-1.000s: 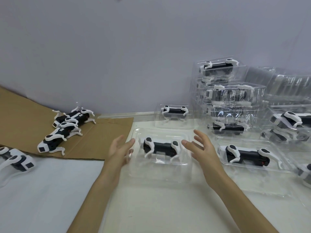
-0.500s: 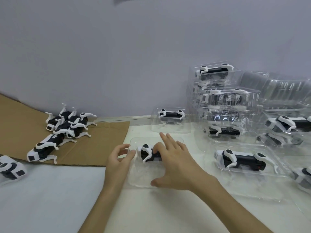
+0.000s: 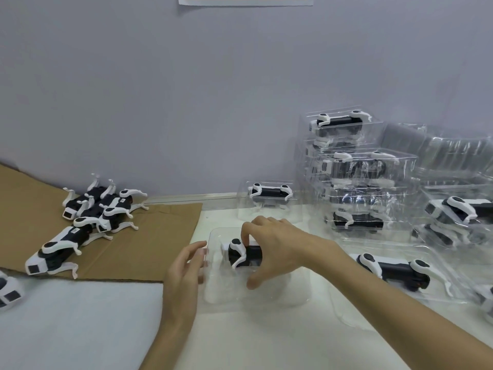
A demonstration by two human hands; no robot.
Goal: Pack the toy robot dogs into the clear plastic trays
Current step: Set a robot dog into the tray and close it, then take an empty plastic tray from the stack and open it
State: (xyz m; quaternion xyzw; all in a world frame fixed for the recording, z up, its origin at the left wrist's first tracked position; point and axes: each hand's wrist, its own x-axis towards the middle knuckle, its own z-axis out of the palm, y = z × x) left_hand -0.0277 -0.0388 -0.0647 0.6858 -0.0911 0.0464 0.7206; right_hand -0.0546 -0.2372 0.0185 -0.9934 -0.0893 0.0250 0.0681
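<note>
- The right hand (image 3: pixel 277 249) is curling over a toy robot dog (image 3: pixel 241 253), fingers arching across its back and thumb tucking under the near side, so it is gripping the body.
- The dog is sitting inside a clear tray (image 3: pixel 293 296), which is lying flat on the white table (image 3: pixel 266 340) near the front edge.
- The left hand (image 3: pixel 184 273) is holding nothing; its fingers are lying loosely extended, with the tips touching the tray's left wall.
- A brown cardboard sheet (image 3: pixel 154 244) is lying over the table's left part, running up to the wall.
- Several loose dogs (image 3: pixel 101 206) are lying in a heap on the cardboard near the wall, and one more dog (image 3: pixel 53 255) is lying nearer the front.
- A pale soft sheet (image 3: pixel 66 329) is covering the surface at the near left.
- A stack of packed trays (image 3: pixel 354 169) is standing against the wall on the right, and a single packed tray (image 3: pixel 269 196) is sitting just left of it.
- Another tray with a dog (image 3: pixel 394 271) is lying just right of the right forearm.
- The plain grey-lilac wall (image 3: pixel 186 102) is filling the background, with a sheet of paper (image 3: pixel 245 0) showing at the top edge.
</note>
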